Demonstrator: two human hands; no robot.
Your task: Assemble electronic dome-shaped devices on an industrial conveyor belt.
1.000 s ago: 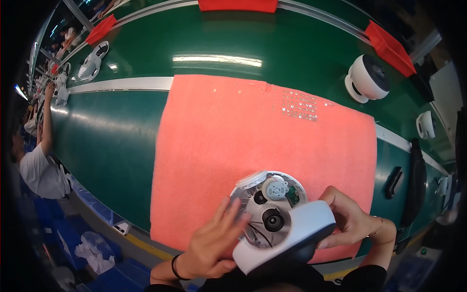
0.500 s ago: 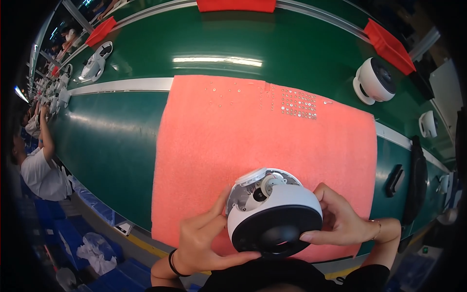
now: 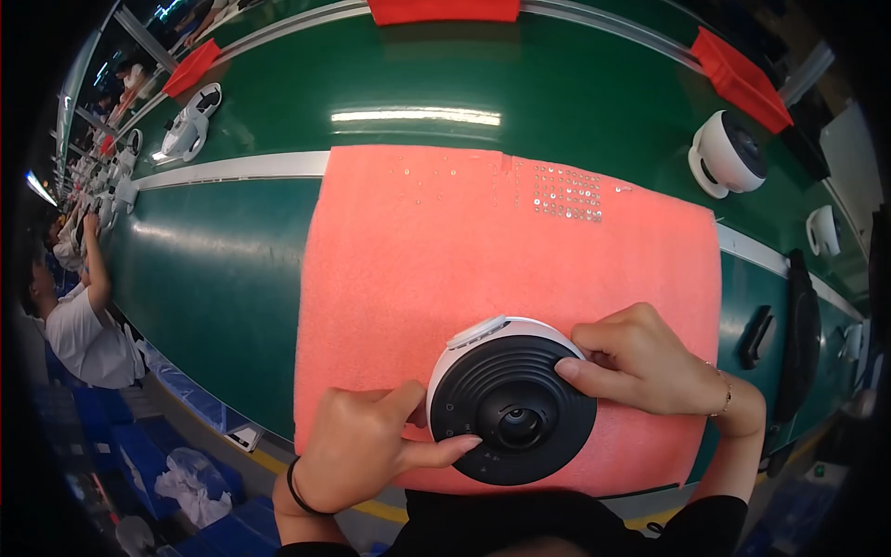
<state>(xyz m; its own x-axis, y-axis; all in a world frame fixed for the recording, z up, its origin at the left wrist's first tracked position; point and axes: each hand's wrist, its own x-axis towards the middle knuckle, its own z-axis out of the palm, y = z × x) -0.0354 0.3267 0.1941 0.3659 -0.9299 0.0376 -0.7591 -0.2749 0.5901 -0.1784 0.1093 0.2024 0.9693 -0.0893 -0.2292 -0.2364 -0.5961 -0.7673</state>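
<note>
We hold a round camera unit (image 3: 510, 408), white shell with a ribbed black face and centre lens, at six o'clock on the pink foam mat (image 3: 483, 251). Our left hand (image 3: 367, 446) pinches its rim at eight o'clock, thumb above, forefinger across the face. Our right hand (image 3: 645, 362) curls its fingers on the two o'clock edge. It looks rigid, smooth, light; the lens seems delicate, so the rim is our safest grip.
</note>
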